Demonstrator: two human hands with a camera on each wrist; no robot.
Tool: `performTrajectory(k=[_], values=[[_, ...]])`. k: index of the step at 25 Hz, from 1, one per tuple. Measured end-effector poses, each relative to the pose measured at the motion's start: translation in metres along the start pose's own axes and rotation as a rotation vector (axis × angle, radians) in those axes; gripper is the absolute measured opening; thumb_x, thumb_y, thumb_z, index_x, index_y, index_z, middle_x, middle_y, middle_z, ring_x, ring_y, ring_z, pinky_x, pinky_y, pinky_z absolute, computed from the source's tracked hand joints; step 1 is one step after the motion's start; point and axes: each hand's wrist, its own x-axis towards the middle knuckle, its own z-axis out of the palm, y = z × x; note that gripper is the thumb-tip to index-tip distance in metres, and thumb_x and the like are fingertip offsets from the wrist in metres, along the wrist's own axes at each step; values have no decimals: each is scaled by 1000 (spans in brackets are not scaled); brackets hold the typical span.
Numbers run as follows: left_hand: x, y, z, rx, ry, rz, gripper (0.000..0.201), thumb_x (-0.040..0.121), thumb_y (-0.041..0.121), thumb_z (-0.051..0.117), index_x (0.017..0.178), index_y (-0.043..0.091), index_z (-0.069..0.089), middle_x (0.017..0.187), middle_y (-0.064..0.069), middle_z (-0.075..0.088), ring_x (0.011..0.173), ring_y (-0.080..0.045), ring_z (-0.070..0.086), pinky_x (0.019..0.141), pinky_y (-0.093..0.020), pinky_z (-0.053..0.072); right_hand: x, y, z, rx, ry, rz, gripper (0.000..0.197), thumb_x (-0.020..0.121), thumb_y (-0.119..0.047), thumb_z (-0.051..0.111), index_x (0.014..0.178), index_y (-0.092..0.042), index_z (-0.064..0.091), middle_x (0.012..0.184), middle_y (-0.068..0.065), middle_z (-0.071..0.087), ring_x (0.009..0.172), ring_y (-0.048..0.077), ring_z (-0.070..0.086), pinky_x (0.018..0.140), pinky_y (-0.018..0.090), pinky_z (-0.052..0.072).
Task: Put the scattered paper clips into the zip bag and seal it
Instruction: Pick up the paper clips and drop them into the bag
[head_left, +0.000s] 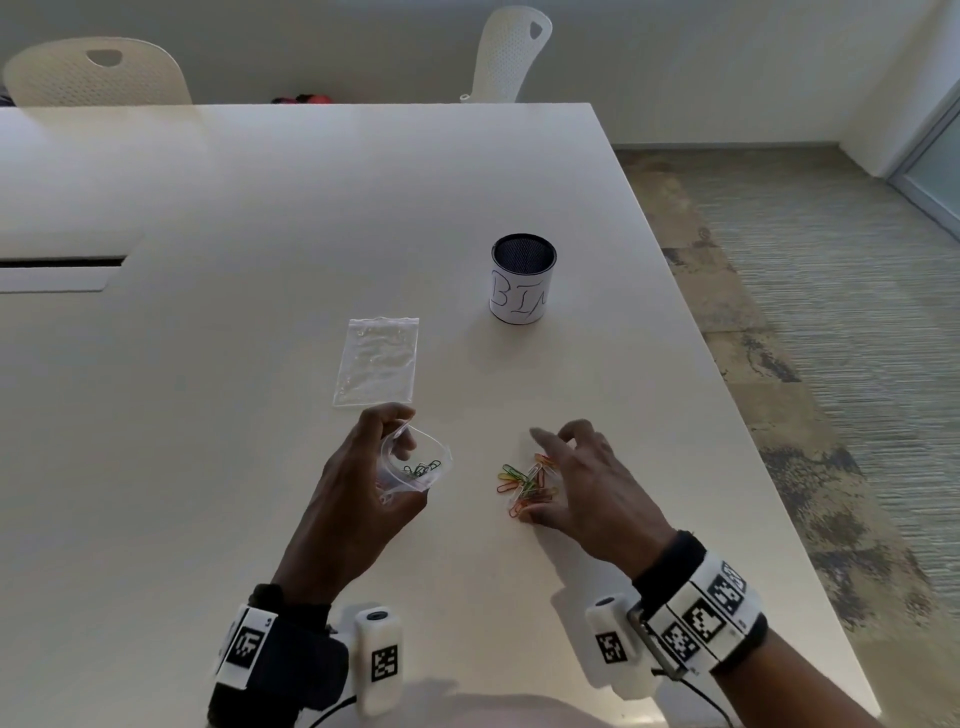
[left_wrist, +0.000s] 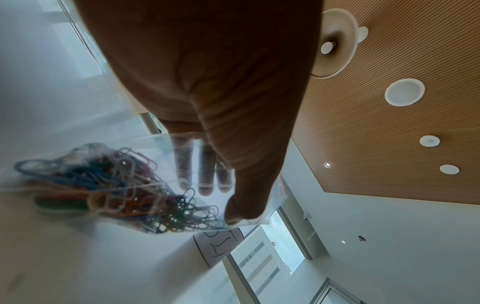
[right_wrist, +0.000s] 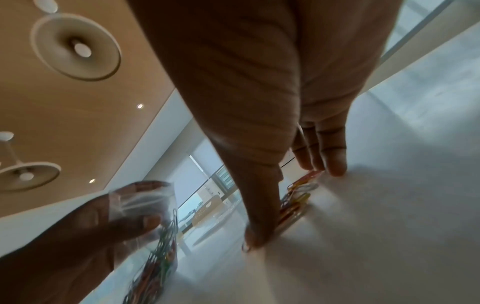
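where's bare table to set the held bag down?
Bare table left of the left hand and spare flat bag, and between bin and far edge. Crowded: held zip bag to clip pile under the right hand.

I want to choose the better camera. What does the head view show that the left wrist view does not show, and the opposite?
Only the head view shows the right hand over the loose paper clips, plus a second, flat zip bag. Only the left wrist view shows fingers through the plastic and the ceiling lights. Both show the left hand holding the open zip bag with clips inside, and the bin cup.
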Motion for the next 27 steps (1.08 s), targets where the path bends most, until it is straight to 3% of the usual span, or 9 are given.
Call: performTrajectory(k=[3, 7, 12, 16, 21, 24, 27], values=[[3, 1, 1, -10, -3, -1, 68, 80, 9, 84, 134, 30, 48, 106, 7, 62, 102, -11, 65, 78, -10, 51, 9, -12, 8, -7, 42, -90, 45, 92, -38, 73, 132, -25, 59, 124, 2, 48, 117, 21, 52, 99, 32, 50], [5, 0, 1, -17, 1, -1, 69, 79, 6, 84, 134, 29, 48, 107, 9, 62, 103, -11, 63, 77, -8, 49, 22, -25, 14, -24, 67, -143, 9, 96, -15, 61, 104, -16, 65, 104, 4, 56, 99, 25, 59, 82, 38, 55], [5, -2, 1, -21, -3, 3, 71, 79, 3, 84, 134, 29, 48, 107, 9, 61, 106, -14, 63, 78, -9, 50, 34, -28, 13, -75, 111, -193, 17, 91, -1, 60, 94, -12, 72, 97, 5, 61, 82, 26, 66, 73, 36, 56], [6, -2, 1, -16, 4, 4, 71, 78, 4, 85, 134, 29, 48, 107, 10, 62, 107, -16, 63, 79, -13, 53, 40, -20, 0, 51, 136, -198, 19, 89, 0, 65, 93, -10, 80, 97, 8, 70, 82, 27, 70, 76, 37, 57], [6, -2, 1, -40, -1, -7, 71, 79, 5, 85, 135, 30, 48, 108, 9, 61, 105, -16, 66, 79, -18, 56, 42, -5, -19, 478, 134, -66, 14, 84, -1, 81, 95, -9, 84, 88, 2, 81, 79, 12, 76, 71, 9, 54], [6, -3, 2, -47, 1, -9, 71, 79, 7, 85, 135, 30, 48, 108, 9, 60, 104, -17, 65, 78, -16, 55, 38, -7, -27, 859, 85, 3, 14, 84, 4, 80, 96, -4, 82, 85, 8, 82, 81, 18, 79, 75, 16, 58], [5, -2, 3, -45, 4, -2, 71, 79, 5, 85, 135, 28, 48, 109, 11, 60, 106, -15, 64, 78, -14, 54, 33, -22, -32, 1104, 48, -51, 17, 84, 6, 79, 99, 0, 80, 90, 16, 82, 85, 24, 79, 82, 26, 62]])
